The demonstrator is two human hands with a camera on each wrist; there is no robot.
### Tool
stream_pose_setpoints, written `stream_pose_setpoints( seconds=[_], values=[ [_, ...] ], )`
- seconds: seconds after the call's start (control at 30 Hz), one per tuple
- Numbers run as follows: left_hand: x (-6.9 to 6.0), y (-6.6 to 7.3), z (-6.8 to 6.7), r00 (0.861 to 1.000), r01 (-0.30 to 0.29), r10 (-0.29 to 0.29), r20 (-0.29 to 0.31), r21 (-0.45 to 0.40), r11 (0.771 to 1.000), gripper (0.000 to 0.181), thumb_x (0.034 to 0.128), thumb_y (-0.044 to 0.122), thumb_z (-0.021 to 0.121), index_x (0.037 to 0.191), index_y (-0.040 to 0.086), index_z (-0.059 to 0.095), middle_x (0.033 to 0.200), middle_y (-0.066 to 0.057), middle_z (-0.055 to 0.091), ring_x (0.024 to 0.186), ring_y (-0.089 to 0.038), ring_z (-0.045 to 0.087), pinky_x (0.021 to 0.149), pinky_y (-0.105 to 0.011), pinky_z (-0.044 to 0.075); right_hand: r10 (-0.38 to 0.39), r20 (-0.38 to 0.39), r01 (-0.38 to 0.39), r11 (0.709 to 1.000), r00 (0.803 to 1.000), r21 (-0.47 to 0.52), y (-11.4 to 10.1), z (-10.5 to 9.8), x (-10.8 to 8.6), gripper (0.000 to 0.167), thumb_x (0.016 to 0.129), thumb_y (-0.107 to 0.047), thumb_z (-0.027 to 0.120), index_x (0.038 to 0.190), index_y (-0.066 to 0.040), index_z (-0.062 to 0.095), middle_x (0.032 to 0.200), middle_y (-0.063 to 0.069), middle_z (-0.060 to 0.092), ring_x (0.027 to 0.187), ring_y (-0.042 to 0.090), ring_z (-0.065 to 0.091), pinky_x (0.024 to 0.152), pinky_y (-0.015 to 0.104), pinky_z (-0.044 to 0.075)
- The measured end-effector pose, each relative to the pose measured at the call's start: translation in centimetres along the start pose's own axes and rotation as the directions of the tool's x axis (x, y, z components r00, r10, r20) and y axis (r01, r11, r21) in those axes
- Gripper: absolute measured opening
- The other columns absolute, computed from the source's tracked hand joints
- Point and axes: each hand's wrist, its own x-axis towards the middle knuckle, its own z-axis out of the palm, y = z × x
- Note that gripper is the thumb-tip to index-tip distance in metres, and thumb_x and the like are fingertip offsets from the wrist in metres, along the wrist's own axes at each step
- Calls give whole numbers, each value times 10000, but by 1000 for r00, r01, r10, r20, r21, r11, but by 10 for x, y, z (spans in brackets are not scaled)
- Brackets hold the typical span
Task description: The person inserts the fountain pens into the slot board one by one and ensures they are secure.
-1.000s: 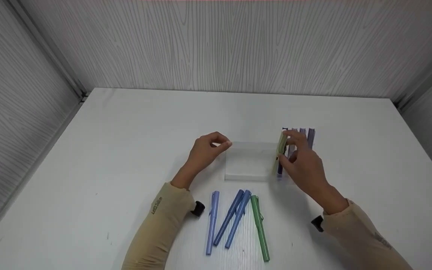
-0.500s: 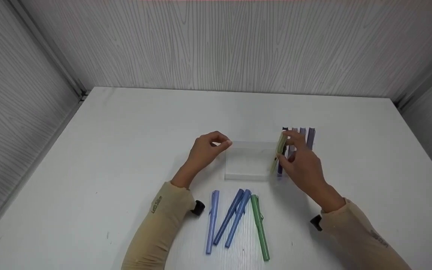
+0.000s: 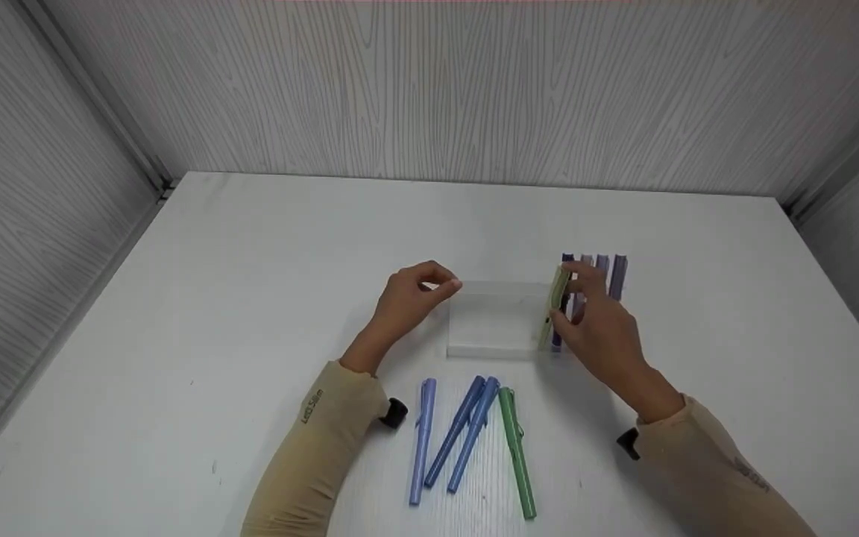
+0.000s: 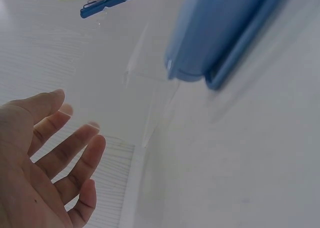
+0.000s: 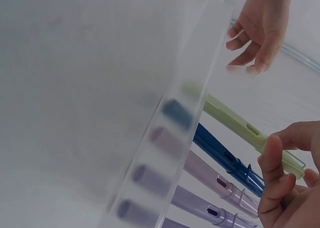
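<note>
A translucent box [image 3: 496, 352] stands mid-table with several pens in a row at its right side. My right hand [image 3: 608, 335] pinches a light green pen [image 3: 558, 287] between thumb and fingers; in the right wrist view this pen [image 5: 232, 119] slants with its lower end in the box, beside a dark blue pen [image 5: 220, 153]. Pink and purple pens follow beyond it. My left hand [image 3: 408, 302] holds the box's upper left corner between thumb and fingertip; the left wrist view shows that hand [image 4: 55, 163] at the clear wall, its other fingers loosely bent.
Nearer the table's front lie a light blue pen [image 3: 422, 444], two darker blue pens [image 3: 455, 432] [image 3: 474, 436] close together, and a green pen [image 3: 517, 455]. A grey wood-grain panel [image 3: 474, 89] rises behind the white table [image 3: 176, 313], with side panels left and right.
My right hand has shifted very slightly with the light green pen still pinched in it. The left hand has stayed at the box corner.
</note>
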Motion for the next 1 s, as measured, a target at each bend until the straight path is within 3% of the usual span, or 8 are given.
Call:
stream_pose_setpoints(
  seconds=[0.6, 1.0],
  values=[
    [0, 1, 0, 1000, 16, -16, -4, 2, 1000, 214, 918, 350, 649, 1020, 174, 712, 1030, 10, 721, 1007, -164, 636, 879, -334, 516, 32, 92, -32, 999, 995, 6, -3, -3, 3, 599, 903, -108, 640, 1400, -105, 305, 1168, 167, 635, 627, 163, 544, 490, 257, 399],
    [0, 1, 0, 1000, -9, 9, -6, 2, 1000, 209, 922, 343, 647, 1012, 166, 710, 1028, 7, 719, 993, -164, 636, 886, -331, 512, -18, 58, 20, 999, 998, -27, 0, 0, 7, 633, 881, -120, 689, 1404, -80, 337, 1127, 152, 645, 612, 163, 532, 462, 264, 381]
  ],
)
